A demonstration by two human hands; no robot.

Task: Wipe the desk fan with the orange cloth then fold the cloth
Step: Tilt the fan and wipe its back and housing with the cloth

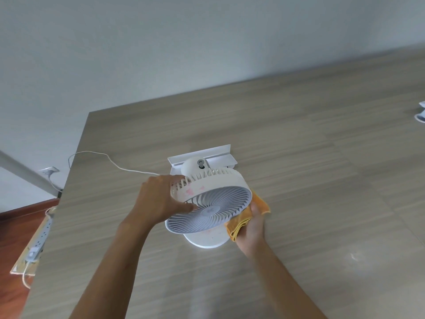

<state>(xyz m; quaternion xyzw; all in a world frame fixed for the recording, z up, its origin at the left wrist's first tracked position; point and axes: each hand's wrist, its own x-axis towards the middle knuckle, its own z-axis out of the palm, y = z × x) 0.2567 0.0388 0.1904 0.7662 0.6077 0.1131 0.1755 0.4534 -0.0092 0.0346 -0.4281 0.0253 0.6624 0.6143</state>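
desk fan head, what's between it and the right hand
The orange cloth: in the head view the right hand grips it, bunched against the lower right rim of the desk fan.

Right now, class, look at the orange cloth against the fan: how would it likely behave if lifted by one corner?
The orange cloth would probably go floppy: it already bunches in soft folds in the right hand. It looks light, since that hand alone holds it against the desk fan. It seems unlikely to slip, given its towel-like surface.
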